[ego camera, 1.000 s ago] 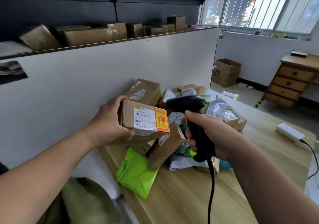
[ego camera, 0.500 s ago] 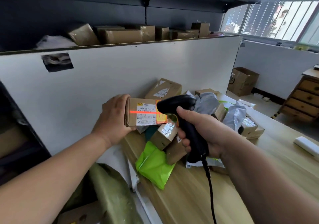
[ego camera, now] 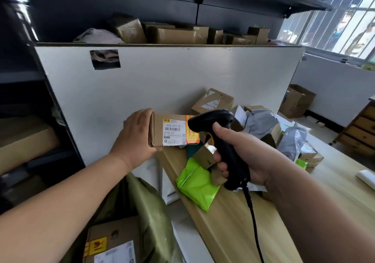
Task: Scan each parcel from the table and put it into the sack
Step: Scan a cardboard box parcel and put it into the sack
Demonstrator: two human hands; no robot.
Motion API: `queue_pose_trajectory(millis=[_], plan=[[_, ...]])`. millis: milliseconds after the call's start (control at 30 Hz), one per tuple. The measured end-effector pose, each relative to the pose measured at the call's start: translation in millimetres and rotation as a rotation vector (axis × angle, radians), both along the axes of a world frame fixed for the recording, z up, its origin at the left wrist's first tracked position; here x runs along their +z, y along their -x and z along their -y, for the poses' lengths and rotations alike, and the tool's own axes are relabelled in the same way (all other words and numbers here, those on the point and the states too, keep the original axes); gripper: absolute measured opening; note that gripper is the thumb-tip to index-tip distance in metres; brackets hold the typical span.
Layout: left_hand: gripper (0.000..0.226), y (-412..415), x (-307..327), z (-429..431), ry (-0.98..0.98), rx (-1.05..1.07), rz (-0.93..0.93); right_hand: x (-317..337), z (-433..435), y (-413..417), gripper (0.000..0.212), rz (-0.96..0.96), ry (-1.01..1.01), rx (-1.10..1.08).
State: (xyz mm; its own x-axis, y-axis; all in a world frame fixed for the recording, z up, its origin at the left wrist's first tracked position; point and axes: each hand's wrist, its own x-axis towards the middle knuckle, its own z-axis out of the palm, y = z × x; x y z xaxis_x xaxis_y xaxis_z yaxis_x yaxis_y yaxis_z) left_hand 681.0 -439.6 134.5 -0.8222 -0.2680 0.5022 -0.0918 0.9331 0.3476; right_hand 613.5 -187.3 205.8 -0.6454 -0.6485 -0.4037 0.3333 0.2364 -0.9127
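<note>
The left hand (ego camera: 136,139) grips a small cardboard box (ego camera: 157,130) by its left end, fingers curled over the top edge and thumb underneath. The box is in the air just above the left end of the wooden table (ego camera: 233,232), in front of a white board (ego camera: 162,80). Its long axis runs left to right across the view, and its labelled side faces the camera. The white label (ego camera: 174,132) carries a barcode that runs along the box's length, with an orange sticker (ego camera: 191,136) next to it. The right end of the box is hidden behind the scanner.

The right hand (ego camera: 247,155) is wrapped tightly round the handle of a black scanner (ego camera: 221,141), which points left at the label. Its handle slopes down to the right, and its cable (ego camera: 253,222) hangs over the table.

Below the left forearm an olive-green sack (ego camera: 152,212) stands open beside the table, with a labelled box (ego camera: 113,242) inside. On the table lies a bright green bag (ego camera: 197,183), and behind it a heap of boxes and grey bags (ego camera: 261,122).
</note>
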Motion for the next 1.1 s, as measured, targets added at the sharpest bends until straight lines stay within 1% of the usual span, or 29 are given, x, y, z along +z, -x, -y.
queue_pose_trajectory(millis=[167, 267, 333, 433, 500, 600, 700, 800, 933, 1000, 1100], plan=[[0.104, -40.7, -15.2, 31.1, -0.113, 0.099, 0.001, -20.7, 29.4, -17.6, 0.058, 0.005, -0.041, 0.023], [0.108, -69.9, -26.9, 51.9, -0.194, 0.203, 0.008, -34.0, 44.8, -27.6, 0.059, 0.027, -0.081, 0.048], [0.105, -89.2, -36.5, 65.7, -0.286, 0.287, 0.018, -41.3, 54.1, -33.2, 0.062, 0.038, -0.098, 0.056], [0.098, -115.1, -55.7, 86.2, -0.467, 0.444, 0.038, -50.1, 68.1, -41.3, 0.067, 0.041, -0.127, 0.070], [0.102, -130.5, -71.7, 98.3, -0.577, 0.558, 0.069, -55.9, 77.3, -46.2, 0.063, 0.050, -0.141, 0.071], [0.103, -150.5, -100.0, 111.6, -0.774, 0.682, 0.133, -64.9, 90.0, -52.9, 0.052, 0.077, -0.157, 0.080], [0.098, -167.9, -134.9, 119.9, -0.967, 0.806, 0.194, -77.2, 101.3, -58.7, 0.054, 0.095, -0.205, 0.082], [0.091, -182.9, -174.8, 119.3, -1.191, 0.919, 0.213, -92.1, 109.9, -61.9, 0.053, 0.115, -0.248, 0.069], [0.080, -192.8, -224.6, 104.8, -1.540, 1.007, 0.145, -113.3, 116.6, -61.9, 0.054, 0.136, -0.299, 0.074], [0.080, -192.1, -242.8, 94.6, -1.666, 1.025, 0.131, -124.6, 118.6, -61.3, 0.052, 0.149, -0.320, 0.074], [0.073, -185.8, -262.7, 80.9, -1.770, 1.006, 0.275, -141.6, 120.4, -60.6, 0.051, 0.165, -0.339, 0.070]])
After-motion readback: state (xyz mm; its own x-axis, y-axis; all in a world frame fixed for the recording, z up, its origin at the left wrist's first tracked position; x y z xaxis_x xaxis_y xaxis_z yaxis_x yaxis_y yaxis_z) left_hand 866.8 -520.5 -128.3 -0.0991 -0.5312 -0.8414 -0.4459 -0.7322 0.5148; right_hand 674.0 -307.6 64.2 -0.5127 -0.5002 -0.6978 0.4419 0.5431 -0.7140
